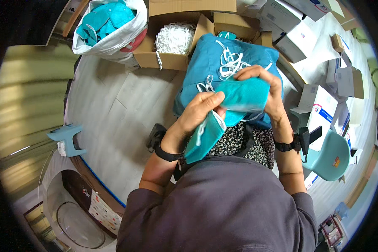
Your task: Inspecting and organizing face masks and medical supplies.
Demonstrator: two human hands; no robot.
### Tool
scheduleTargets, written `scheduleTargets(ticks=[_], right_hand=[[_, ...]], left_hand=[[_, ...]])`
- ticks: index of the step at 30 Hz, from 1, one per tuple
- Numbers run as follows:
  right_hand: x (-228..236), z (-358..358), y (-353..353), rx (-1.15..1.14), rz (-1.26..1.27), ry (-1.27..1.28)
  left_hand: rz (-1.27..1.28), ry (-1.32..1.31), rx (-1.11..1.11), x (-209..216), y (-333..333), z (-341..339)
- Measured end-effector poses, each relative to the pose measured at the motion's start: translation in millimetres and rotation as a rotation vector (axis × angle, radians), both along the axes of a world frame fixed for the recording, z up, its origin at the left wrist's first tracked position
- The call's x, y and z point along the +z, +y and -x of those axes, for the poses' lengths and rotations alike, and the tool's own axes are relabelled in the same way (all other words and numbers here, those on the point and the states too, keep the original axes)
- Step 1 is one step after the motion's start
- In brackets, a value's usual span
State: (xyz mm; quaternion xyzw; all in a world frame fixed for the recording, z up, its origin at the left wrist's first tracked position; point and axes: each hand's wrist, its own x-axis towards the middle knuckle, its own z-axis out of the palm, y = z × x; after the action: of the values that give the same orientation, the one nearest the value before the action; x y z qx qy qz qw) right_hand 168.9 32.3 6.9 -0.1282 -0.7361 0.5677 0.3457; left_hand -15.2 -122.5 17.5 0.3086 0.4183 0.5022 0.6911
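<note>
A teal fabric piece (245,94), slightly blurred, is stretched between my two hands above my lap. My left hand (202,110) pinches its left end between thumb and fingers. From the same hand hangs a folded teal piece (206,138) with a white edge or strap along it. My right hand (268,86) curls around the right end of the stretched piece, its fingers bent over the top edge. Under and beyond my hands, a blue cloth (206,63) covers a bulky shape. Loose white straps (231,63) lie in a tangle on that cloth.
Beyond the cloth stands a cardboard box (168,61) with a heap of white straps (175,38). A white sack (109,52) full of teal pieces (107,21) is at the far left. White cartons (319,105) and a pale teal stool (329,157) stand right; another stool (69,138) left.
</note>
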Motion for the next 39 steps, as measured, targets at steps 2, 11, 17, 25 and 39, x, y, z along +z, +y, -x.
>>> scheduleTargets(ticks=[2,11,17,25,39], right_hand=[[-13,-2,4,-0.064,0.347,0.045],[-20,15,3,-0.254,0.146,-0.213],[22,21,-28,-0.175,0.080,-0.270],[-42,7,35,-0.481,-0.171,-0.422],[-7,31,-47,-0.220,0.587,-0.164]], left_hand=[[-0.106,0.321,0.190,2,-1,-5],[-0.149,0.716,0.110,7,12,-3],[-0.206,0.801,0.234,-6,17,-10],[-0.166,0.679,0.387,6,1,-9],[-0.253,0.722,0.857,6,14,-24]])
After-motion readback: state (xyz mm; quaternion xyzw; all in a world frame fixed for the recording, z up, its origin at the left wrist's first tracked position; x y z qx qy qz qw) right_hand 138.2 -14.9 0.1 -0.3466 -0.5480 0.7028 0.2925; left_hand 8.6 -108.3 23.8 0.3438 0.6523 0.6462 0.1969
